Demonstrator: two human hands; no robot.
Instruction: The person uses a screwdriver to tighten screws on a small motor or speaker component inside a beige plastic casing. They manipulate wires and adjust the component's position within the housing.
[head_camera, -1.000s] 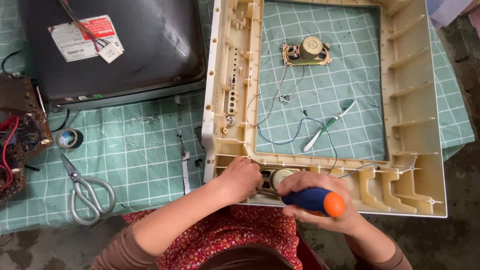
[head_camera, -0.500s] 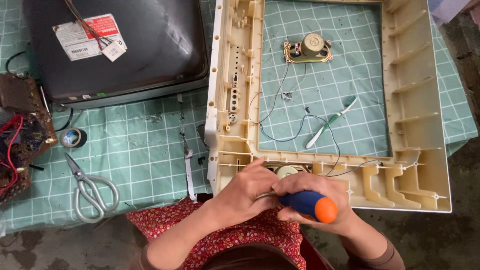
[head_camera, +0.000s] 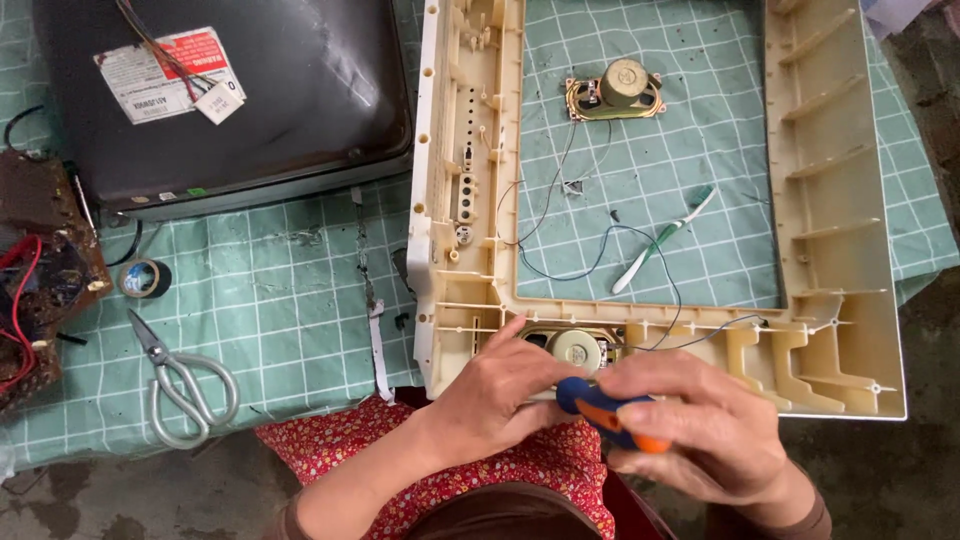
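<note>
Green gridded matting covers the bench under a ribbed cream plastic frame (head_camera: 840, 200), and my right hand (head_camera: 700, 430) is wrapped round a screwdriver (head_camera: 605, 410) with a smooth blue-and-orange handle, while my left hand (head_camera: 500, 390) is curled on the frame's near rail beside a round metal speaker (head_camera: 578, 350). I see the screwdriver lying nearly level between the hands, its long axis left to right, orange butt toward the right wrist; the tip is hidden. Compared with half a second ago, the handle sits a touch lower and the hands have barely shifted.

Scissors (head_camera: 180, 380) left of frame (head_camera: 840, 200)
</note>
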